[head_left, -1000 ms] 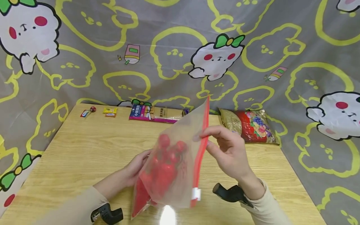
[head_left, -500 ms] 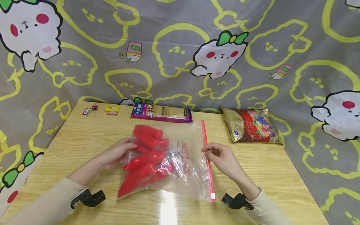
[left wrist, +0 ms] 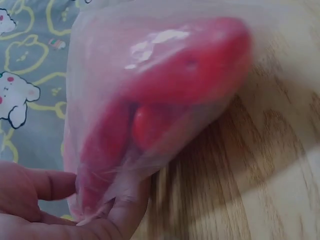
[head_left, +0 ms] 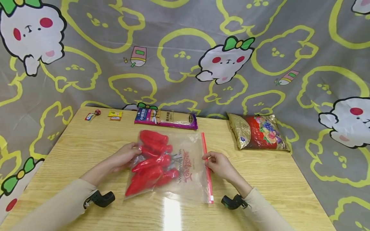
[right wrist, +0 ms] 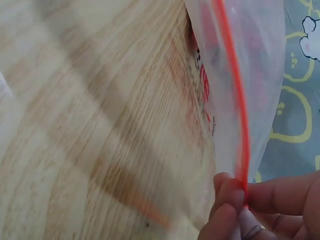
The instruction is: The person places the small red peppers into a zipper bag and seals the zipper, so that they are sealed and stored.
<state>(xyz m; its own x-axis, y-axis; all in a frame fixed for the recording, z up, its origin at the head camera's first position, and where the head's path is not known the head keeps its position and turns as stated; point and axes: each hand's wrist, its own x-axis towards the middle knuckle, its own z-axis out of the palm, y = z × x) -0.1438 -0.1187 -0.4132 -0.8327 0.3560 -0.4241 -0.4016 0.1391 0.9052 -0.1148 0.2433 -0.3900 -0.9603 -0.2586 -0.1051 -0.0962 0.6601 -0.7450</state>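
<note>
A clear zip bag (head_left: pixel 193 147) with red lettering hangs low over the table between my hands, holding several glossy red peppers (head_left: pixel 147 178) bunched toward its left end. My left hand (head_left: pixel 125 156) grips that end; in the left wrist view, its thumb and fingers pinch the plastic around a pepper tip (left wrist: pixel 100 150). At the other end, my right hand (head_left: pixel 218 164) pinches the red zip strip (head_left: pixel 206 157) near its middle. A white slider (head_left: pixel 212 198) sits at the strip's near end. In the right wrist view, thumb and fingers close on the red strip (right wrist: pixel 237 95).
Along the back of the wooden table (head_left: pixel 95 144) lie a lollipop (head_left: pixel 97 112), small wrapped sweets (head_left: pixel 115 115), a long purple-edged packet (head_left: pixel 166 118) and a gold and red bag (head_left: pixel 257 131). A grey patterned cloth (head_left: pixel 179 83) hangs behind.
The bag was tilted up with its zip edge high; it has come down and lies level, its peppers spread in the left end. Over the last half second it shifted slightly left at the zip side.
</note>
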